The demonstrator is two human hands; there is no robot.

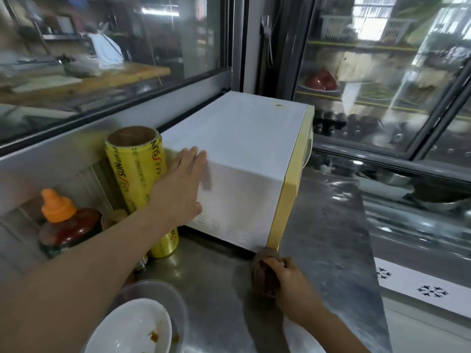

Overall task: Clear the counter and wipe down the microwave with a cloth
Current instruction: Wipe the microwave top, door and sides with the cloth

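- microwave sits white on the steel counter, yellow front facing right
- my left hand lies flat, fingers together, on its near side wall
- my right hand is clenched around a brown cloth on the counter, at the microwave's lower front corner
- yellow wrap roll upright just left of the microwave

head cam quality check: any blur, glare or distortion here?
Head view: motion blur smears the left hand and the glass-fronted display fridge; glare streaks on the stainless steel counter; wide-angle bending tilts the white box-shaped microwave; the yellow cling-film roll stays legible.
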